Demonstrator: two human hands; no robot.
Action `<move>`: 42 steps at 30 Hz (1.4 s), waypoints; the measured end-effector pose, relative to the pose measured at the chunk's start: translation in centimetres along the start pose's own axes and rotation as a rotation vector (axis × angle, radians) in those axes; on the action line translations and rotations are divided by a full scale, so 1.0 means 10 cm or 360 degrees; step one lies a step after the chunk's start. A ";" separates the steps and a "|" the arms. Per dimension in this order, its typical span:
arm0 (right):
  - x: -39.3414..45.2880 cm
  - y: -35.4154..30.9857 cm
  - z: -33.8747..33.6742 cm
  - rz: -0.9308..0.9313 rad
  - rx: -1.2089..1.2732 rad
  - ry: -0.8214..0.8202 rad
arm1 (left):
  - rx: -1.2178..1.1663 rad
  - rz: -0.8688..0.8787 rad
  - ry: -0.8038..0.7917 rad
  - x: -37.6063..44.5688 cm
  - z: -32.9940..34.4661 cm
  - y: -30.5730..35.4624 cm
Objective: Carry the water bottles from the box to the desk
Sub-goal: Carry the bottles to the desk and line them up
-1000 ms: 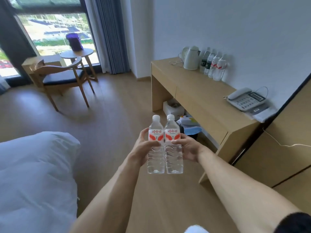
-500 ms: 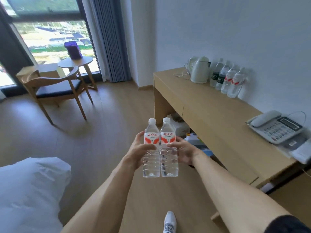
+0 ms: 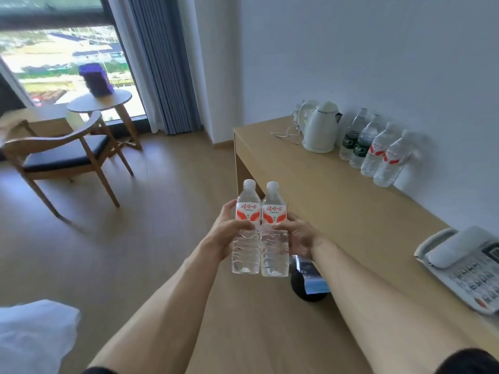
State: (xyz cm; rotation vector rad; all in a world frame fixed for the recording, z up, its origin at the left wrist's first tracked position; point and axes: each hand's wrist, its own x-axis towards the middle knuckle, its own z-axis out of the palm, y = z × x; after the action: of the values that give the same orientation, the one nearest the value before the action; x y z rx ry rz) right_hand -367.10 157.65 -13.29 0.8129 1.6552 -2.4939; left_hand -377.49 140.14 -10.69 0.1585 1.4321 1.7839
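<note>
We've got two upright bottles (image 3: 259, 230) squeezed side by side, left hand (image 3: 226, 233) and right hand (image 3: 295, 236) fingers curled around them; desk (image 3: 337, 211) sits ahead-right, right hand nearer.

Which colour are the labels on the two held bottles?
White with red-orange, on both held bottles; head view shows it.

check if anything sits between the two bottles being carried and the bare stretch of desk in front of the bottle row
Nothing visible does. The two clear red-labelled water bottles are held upright beside the light wooden desk, whose near top is bare; the white electric kettle and four standing bottles line the wall.
</note>
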 end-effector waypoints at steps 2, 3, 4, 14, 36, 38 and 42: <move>0.08 -0.13 -0.15 -0.0018 0.0028 0.0055 | 0.0014 -0.0001 -0.0061 0.26 0.12 0.04; 0.11 -0.19 -0.23 -0.0022 0.0030 0.0088 | 0.0018 -0.0011 -0.0088 0.39 0.19 0.07; 0.16 -0.24 -0.32 -0.0023 0.0017 0.0131 | 0.0023 -0.0026 -0.0110 0.52 0.25 0.09; 0.70 -0.79 -1.24 -0.0125 0.0090 0.0614 | 0.0206 -0.0217 -0.0539 2.06 0.99 0.41; 0.68 -1.21 -2.17 -0.0321 0.0424 0.1589 | 0.0789 -0.0263 -0.1549 3.64 2.63 0.47; 0.57 -1.20 -2.22 -0.0335 0.0409 0.1687 | 0.0881 -0.0203 -0.1610 3.61 2.75 0.43; 0.44 -1.19 -2.31 -0.0375 0.0328 0.1829 | 0.1018 -0.0063 -0.1650 3.58 2.92 0.33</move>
State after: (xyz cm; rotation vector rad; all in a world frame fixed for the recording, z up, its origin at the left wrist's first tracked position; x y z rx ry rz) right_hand -365.35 183.90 -11.97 2.5388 1.7227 -2.4656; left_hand -386.28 185.62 -11.37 1.1777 1.1099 0.8593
